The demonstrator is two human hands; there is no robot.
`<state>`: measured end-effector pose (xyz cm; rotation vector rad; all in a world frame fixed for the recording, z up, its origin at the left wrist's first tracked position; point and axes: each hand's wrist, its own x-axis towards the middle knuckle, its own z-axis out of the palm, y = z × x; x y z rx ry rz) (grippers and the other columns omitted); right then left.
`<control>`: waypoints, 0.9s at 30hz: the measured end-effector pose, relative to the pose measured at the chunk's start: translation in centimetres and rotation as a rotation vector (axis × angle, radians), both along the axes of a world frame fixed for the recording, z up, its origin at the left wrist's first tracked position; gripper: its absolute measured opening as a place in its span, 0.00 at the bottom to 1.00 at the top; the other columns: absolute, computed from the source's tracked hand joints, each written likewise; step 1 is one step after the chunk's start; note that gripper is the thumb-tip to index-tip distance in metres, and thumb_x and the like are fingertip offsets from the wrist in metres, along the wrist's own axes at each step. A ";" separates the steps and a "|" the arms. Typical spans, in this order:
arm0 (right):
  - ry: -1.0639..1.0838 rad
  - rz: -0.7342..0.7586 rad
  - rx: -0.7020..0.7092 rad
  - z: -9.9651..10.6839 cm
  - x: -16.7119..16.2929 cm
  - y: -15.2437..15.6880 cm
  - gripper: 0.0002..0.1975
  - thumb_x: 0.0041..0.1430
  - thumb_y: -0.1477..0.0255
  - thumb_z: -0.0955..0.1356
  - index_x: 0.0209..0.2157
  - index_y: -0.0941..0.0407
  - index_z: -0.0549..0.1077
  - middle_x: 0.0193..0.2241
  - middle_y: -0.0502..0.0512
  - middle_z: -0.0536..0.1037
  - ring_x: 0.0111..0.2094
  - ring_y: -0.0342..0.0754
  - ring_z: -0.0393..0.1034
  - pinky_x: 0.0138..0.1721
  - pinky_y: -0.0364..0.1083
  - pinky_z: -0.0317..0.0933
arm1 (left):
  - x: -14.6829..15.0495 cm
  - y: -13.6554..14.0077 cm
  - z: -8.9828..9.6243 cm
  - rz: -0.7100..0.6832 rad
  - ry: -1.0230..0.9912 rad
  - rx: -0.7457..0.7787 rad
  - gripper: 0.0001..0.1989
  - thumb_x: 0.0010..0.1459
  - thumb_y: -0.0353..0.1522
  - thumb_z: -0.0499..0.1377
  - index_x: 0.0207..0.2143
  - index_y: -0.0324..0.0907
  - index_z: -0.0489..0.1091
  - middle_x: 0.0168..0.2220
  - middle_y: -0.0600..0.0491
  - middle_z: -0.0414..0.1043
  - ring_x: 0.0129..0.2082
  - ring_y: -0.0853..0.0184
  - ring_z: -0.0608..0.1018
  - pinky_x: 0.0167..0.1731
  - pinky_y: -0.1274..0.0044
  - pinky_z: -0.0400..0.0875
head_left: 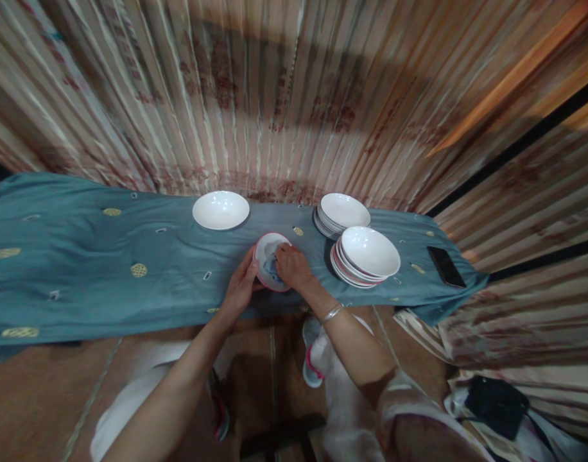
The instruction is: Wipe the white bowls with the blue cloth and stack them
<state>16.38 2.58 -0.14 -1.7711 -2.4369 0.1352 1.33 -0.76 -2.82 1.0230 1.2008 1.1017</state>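
Note:
My left hand grips the left rim of a white plate with a thin red edge, held tilted near the front of the table. Inside that plate, my right hand presses a crumpled blue-and-white cloth against the surface, its fingers bunched over it. Behind and to the left lies a single white plate. To the right of my hands stand two stacks: a rear stack of white plates and a nearer stack of plates, some with red rims.
A blue-green cloth with yellow pineapple prints covers the long narrow table. At its right end lies a black phone. Pleated curtains hang right behind the table. A dark bag sits low at the right.

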 end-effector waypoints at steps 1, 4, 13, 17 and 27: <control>-0.019 -0.001 -0.020 0.0 0.1 -0.1 0.13 0.67 0.78 0.60 0.45 0.63 0.75 0.50 0.69 0.75 0.50 0.55 0.71 0.55 0.51 0.64 | 0.0 0.0 0.0 0.003 0.002 0.000 0.33 0.60 0.49 0.57 0.65 0.47 0.63 0.66 0.49 0.62 0.58 0.51 0.73 0.36 0.70 0.82; -0.079 0.009 -0.076 0.1 0.2 -0.6 0.13 0.67 0.77 0.60 0.45 0.63 0.75 0.49 0.69 0.76 0.49 0.55 0.72 0.53 0.50 0.65 | 0.1 -0.1 0.1 0.001 -0.001 0.005 0.34 0.59 0.49 0.58 0.65 0.46 0.62 0.67 0.48 0.62 0.58 0.50 0.73 0.35 0.70 0.82; -0.005 0.094 -0.206 1.0 0.7 -1.8 0.10 0.65 0.73 0.65 0.41 0.59 0.79 0.43 0.63 0.81 0.45 0.52 0.76 0.43 0.45 0.64 | 0.4 -0.2 0.0 -0.017 0.012 0.035 0.32 0.60 0.47 0.57 0.65 0.46 0.63 0.66 0.49 0.63 0.58 0.51 0.73 0.34 0.71 0.82; 0.139 0.146 -0.246 1.3 0.8 -1.9 0.10 0.64 0.73 0.66 0.35 0.57 0.80 0.37 0.58 0.82 0.40 0.50 0.76 0.40 0.44 0.62 | 0.4 -0.3 0.0 -0.008 0.021 0.053 0.33 0.60 0.46 0.57 0.65 0.44 0.63 0.67 0.48 0.62 0.60 0.51 0.71 0.35 0.72 0.81; 0.487 0.139 -0.223 0.9 0.1 -2.0 0.06 0.59 0.77 0.68 0.34 0.56 0.79 0.36 0.52 0.82 0.39 0.47 0.74 0.39 0.42 0.62 | 0.3 -0.3 0.2 0.018 0.111 0.047 0.33 0.60 0.49 0.58 0.65 0.46 0.64 0.67 0.48 0.63 0.61 0.51 0.71 0.39 0.70 0.81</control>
